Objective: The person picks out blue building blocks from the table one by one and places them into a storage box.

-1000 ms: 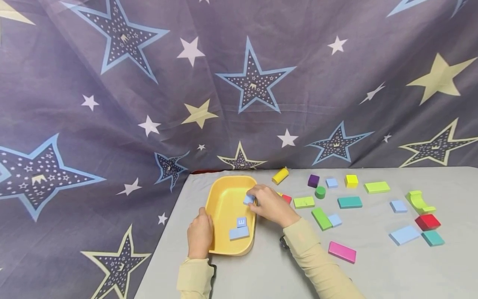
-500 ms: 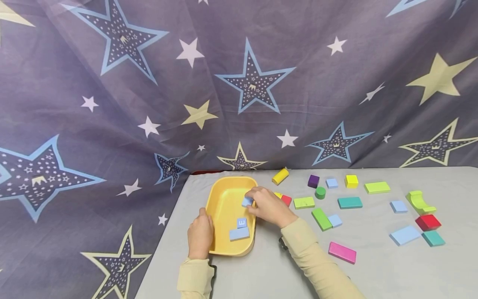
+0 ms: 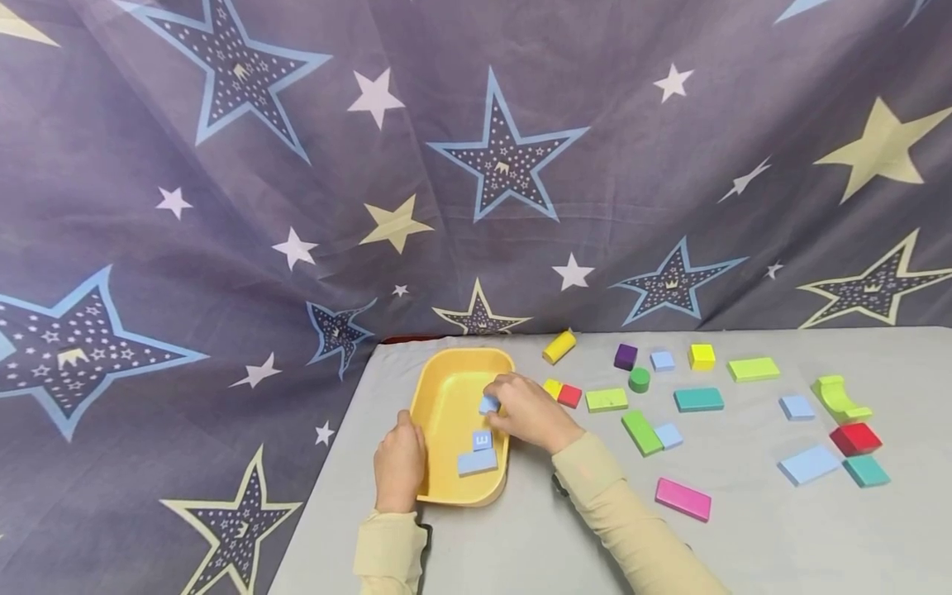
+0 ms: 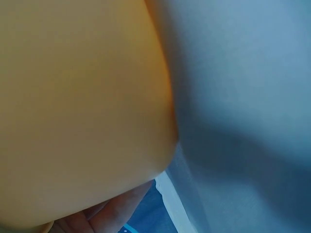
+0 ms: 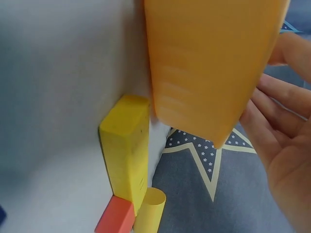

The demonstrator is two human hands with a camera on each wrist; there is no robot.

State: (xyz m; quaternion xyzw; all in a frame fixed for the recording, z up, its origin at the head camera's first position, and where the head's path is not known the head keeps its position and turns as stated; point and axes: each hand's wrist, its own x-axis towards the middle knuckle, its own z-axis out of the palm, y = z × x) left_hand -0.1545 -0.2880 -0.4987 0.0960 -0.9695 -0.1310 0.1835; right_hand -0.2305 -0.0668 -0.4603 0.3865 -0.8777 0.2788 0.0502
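A yellow plastic bin (image 3: 440,397) stands at the left of the table in the head view. My left hand (image 3: 399,464) grips its left rim; in the left wrist view the bin's wall (image 4: 87,107) hides most of that hand. Over the right rim reaches my right hand (image 3: 531,411), its fingertips pinching a small light-blue block (image 3: 487,404) inside the bin. The right wrist view shows this hand (image 5: 286,111) behind the bin's wall, where the block is hidden. Lower in the bin lie a blue block marked with a letter (image 3: 482,440) and a longer blue block (image 3: 478,462), touching each other.
Right of the bin are a yellow block (image 5: 125,145), a red block (image 3: 569,396) and a yellow cylinder (image 3: 559,346). Several more coloured blocks spread rightward, including a magenta one (image 3: 683,499) and a green curved piece (image 3: 839,400). A starry cloth (image 3: 506,248) hangs behind the table.
My right hand has shifted slightly left, carrying the pinched blue block a little further into the bin. The left hand keeps its hold on the rim.
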